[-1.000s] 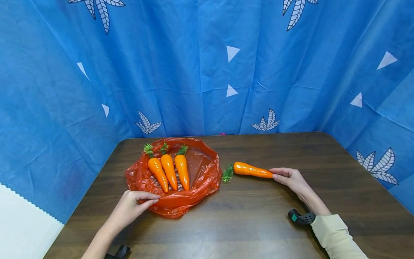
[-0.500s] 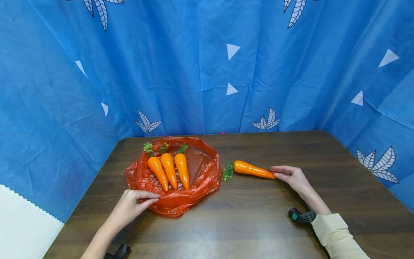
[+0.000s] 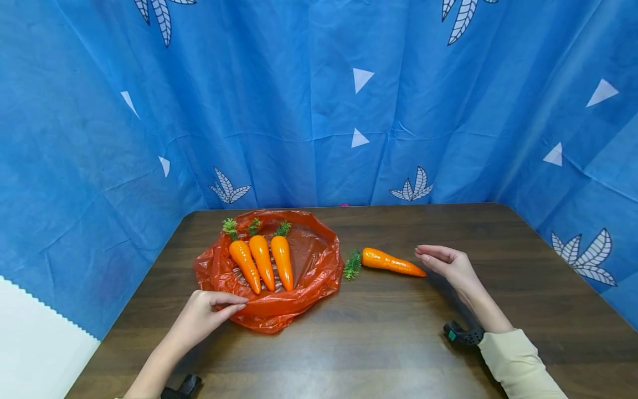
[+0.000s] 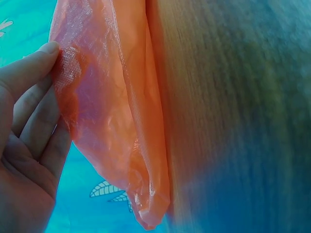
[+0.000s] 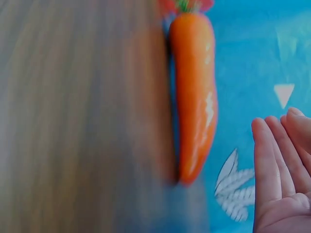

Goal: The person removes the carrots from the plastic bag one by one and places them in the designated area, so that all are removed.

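Note:
A red plastic bag (image 3: pixel 309 302) lies spread on the table with its mouth up. Three orange carrots (image 3: pixel 262 262) with green tops rest side by side in it. My left hand (image 3: pixel 199 316) pinches the bag's near left rim between thumb and fingers; the left wrist view shows the thin red film (image 4: pixel 104 97) at the fingertips. To the right of the bag another carrot (image 3: pixel 391 262) lies on the table, its leafy top toward the bag. My right hand (image 3: pixel 451 270) is raised just beyond its pointed end, fingers straight and apart from the carrot (image 5: pixel 194 97).
The brown wooden table (image 3: pixel 374 343) has rounded back corners. A blue patterned curtain (image 3: pixel 319 111) hangs behind it and along both sides. At the lower left a white surface (image 3: pixel 35 343) borders the table. Black bands (image 3: pixel 463 334) are worn on both wrists.
My right hand has let go of the carrot's tip and lifted up from it. That carrot slid slightly right, then stayed on the table. The left hand keeps its place on the bag.

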The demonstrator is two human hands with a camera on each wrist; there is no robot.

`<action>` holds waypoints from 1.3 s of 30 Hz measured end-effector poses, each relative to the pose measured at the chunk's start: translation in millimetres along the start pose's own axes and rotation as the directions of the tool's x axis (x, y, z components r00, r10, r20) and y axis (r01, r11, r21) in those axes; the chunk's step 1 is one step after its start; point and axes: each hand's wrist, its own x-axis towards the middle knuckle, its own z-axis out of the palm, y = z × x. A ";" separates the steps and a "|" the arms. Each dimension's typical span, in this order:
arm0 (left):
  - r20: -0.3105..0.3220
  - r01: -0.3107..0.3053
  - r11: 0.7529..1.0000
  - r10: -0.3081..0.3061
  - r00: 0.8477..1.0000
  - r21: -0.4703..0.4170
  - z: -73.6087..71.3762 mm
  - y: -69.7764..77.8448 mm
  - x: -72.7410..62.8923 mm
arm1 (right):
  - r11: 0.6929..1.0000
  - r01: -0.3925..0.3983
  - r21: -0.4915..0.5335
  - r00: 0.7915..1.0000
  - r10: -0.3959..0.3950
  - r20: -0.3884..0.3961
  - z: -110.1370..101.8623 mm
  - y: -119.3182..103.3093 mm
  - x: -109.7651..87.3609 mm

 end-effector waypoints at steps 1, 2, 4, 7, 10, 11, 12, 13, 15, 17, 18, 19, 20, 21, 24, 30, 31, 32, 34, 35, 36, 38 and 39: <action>0.001 0.002 1.000 -0.002 1.000 -0.001 0.0 0.0 -0.1 | 1.000 0.006 0.011 1.000 -0.006 0.003 3.3 -4.5 0.1; 0.002 0.004 1.000 -0.004 1.000 -0.001 0.0 0.1 -0.1 | 1.000 0.010 0.020 1.000 -0.010 0.005 6.9 -9.1 0.4; 0.003 0.007 1.000 -0.007 1.000 -0.001 0.0 0.3 -0.3 | 0.999 0.014 0.042 1.000 -0.014 0.005 14.3 -17.8 1.3; 0.002 0.010 1.000 -0.010 1.000 0.003 -0.3 0.7 -0.8 | 0.997 0.018 0.078 1.000 -0.018 -0.005 27.6 -30.1 4.1; -0.001 0.015 1.000 -0.015 1.000 0.005 -0.8 1.4 -1.7 | 0.990 0.040 0.137 0.999 -0.038 -0.011 44.2 -41.4 8.3; -0.001 0.016 1.000 -0.016 1.000 0.006 -1.0 1.6 -2.0 | 0.987 0.048 0.153 0.999 -0.048 -0.009 50.5 -44.9 9.6; -0.001 0.018 1.000 -0.018 1.000 0.005 -1.2 1.9 -2.3 | 0.984 0.058 0.169 0.998 -0.058 -0.004 57.1 -48.4 10.9; -0.001 0.019 1.000 -0.019 1.000 0.005 -1.4 2.1 -2.6 | 0.981 0.067 0.185 0.998 -0.069 0.004 64.2 -51.9 12.0; -0.001 0.020 1.000 -0.020 1.000 0.007 -1.7 2.5 -3.0 | 0.973 0.081 0.215 0.996 -0.089 0.026 79.2 -58.2 14.1; 0.000 0.021 1.000 -0.021 1.000 0.007 -2.0 2.9 -3.2 | 0.963 0.080 0.259 0.994 -0.096 0.052 95.0 -64.5 15.7; 0.000 0.021 1.000 -0.021 1.000 0.007 -2.1 3.1 -3.1 | 0.954 0.078 0.290 0.993 -0.100 0.063 103.1 -67.3 16.6; 0.001 0.023 1.000 -0.023 1.000 0.006 -2.2 3.3 -3.0 | 0.945 0.074 0.318 0.992 -0.102 0.073 111.4 -70.0 17.4; 0.000 0.024 1.000 -0.024 1.000 0.005 -2.2 3.4 -2.9 | 0.935 0.068 0.348 0.991 -0.103 0.083 119.6 -72.2 18.3; 0.001 0.025 1.000 -0.025 1.000 0.004 -2.2 3.5 -2.8 | 0.924 0.062 0.378 0.991 -0.103 0.089 127.8 -74.5 19.0; 0.002 0.027 1.000 -0.027 1.000 -0.005 -2.2 3.5 -2.4 | 0.899 0.038 0.435 0.990 -0.093 0.107 151.8 -79.3 20.9; -0.011 0.012 1.000 -0.012 1.000 -0.016 -1.3 2.5 -1.3 | 0.888 -0.019 0.459 0.990 -0.047 0.132 196.2 -79.8 26.2; -0.014 0.010 1.000 -0.010 1.000 -0.015 -1.1 2.3 -1.2 | 0.891 -0.026 0.453 0.991 -0.038 0.131 203.0 -78.7 27.5; -0.018 0.009 1.000 -0.009 1.000 -0.015 -0.9 2.1 -1.1 | 0.896 -0.029 0.444 0.991 -0.032 0.129 209.5 -77.5 28.6; -0.022 0.005 1.000 -0.005 1.000 -0.015 -0.6 1.8 -1.0 | 0.911 -0.040 0.410 0.992 -0.013 0.126 221.3 -74.9 30.6; -0.023 0.002 1.000 -0.002 1.000 -0.016 -0.4 1.8 -1.0 | 0.917 -0.049 0.396 0.992 -0.002 0.127 226.7 -73.9 31.3; -0.025 -0.001 1.000 0.001 1.000 -0.016 -0.3 1.7 -1.0 | 0.923 -0.058 0.380 0.991 0.008 0.131 231.7 -73.2 32.0; -0.033 -0.010 1.000 0.010 0.999 -0.015 -0.1 1.6 -0.9 | 0.935 -0.065 0.348 0.991 0.018 0.136 240.7 -71.8 32.6; -0.037 -0.016 1.000 0.015 0.999 -0.014 -0.1 1.7 -0.6 | 0.939 -0.067 0.336 0.990 0.022 0.138 244.7 -71.4 32.8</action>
